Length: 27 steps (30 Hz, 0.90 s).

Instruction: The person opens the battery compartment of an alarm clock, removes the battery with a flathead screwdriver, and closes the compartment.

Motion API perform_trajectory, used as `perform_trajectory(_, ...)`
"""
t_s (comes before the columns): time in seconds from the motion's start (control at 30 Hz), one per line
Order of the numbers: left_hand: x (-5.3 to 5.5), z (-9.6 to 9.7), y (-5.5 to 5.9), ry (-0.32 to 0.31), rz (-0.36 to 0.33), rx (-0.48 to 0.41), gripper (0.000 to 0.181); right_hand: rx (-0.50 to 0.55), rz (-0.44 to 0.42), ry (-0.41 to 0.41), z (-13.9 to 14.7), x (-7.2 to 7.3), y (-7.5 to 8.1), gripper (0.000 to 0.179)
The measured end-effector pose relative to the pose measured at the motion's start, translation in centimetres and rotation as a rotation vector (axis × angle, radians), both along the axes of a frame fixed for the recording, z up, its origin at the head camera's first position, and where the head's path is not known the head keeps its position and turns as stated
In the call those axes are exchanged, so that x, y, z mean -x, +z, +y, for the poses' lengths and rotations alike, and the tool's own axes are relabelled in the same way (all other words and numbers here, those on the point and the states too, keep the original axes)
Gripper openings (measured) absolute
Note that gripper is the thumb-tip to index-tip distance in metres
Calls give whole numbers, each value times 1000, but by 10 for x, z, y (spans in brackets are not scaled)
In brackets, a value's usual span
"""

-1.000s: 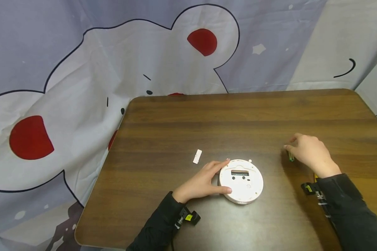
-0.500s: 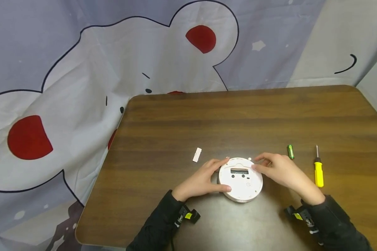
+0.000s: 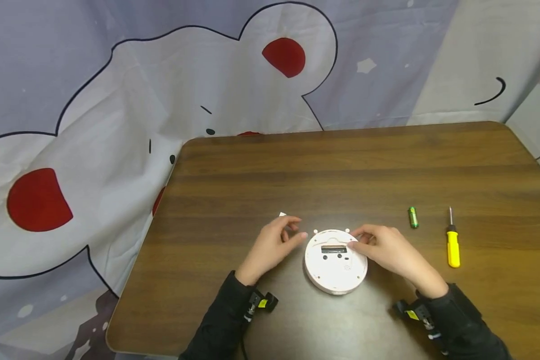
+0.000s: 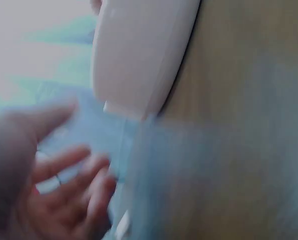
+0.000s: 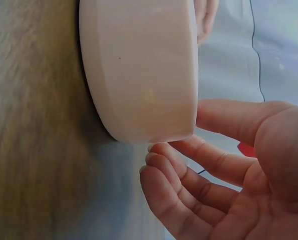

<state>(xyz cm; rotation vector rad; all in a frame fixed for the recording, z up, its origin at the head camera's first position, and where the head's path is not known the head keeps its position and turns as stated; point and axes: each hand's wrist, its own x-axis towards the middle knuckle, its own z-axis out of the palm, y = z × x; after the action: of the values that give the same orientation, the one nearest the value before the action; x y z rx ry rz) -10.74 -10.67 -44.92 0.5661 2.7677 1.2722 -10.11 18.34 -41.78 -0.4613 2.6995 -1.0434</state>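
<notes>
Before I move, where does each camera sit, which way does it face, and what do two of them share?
Head: worn on the head, facing forward and down at the wooden tabletop; the left hand, right hand and black sleeves show.
Left wrist: on that wrist, facing past the left hand, blurred in view, toward the side of the round white electronic device.
Right wrist: on that wrist, facing the device's side; the right hand shows large.
Shared: both wrist views show the device's side.
</notes>
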Motion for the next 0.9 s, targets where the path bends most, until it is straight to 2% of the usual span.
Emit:
perform_trajectory(0.1, 4, -11, 1, 221, 49, 57, 36, 13, 13, -1, -3, -1, -1, 25)
perform_trajectory(0.17, 6, -18, 1, 307, 32, 91, 33, 19, 27, -7, -4, -1, -2, 24)
perform_trajectory(0.2, 6, -20, 1, 328, 12, 102, 33, 21, 32, -11, -4, -2, -3, 24)
perform_trajectory(0.27, 8, -23, 0, 343, -21, 121, 32, 23, 43, -23, -4, -2, -3, 23)
perform_trajectory(0.37, 9, -23, -2, 335, -33, 148, 29, 34, 58, -44, -3, -3, -4, 20)
perform_trajectory(0.67, 10, -18, -5, 342, -12, 217, 15, 34, 62, -82, 1, -4, -6, 17)
perform_trajectory(0.77, 10, -18, -5, 338, -3, 212, 14, 28, 61, -85, 1, -4, -7, 18)
perform_trajectory(0.9, 11, -17, -4, 318, 4, 152, 10, 33, 72, -93, 1, -4, -7, 19)
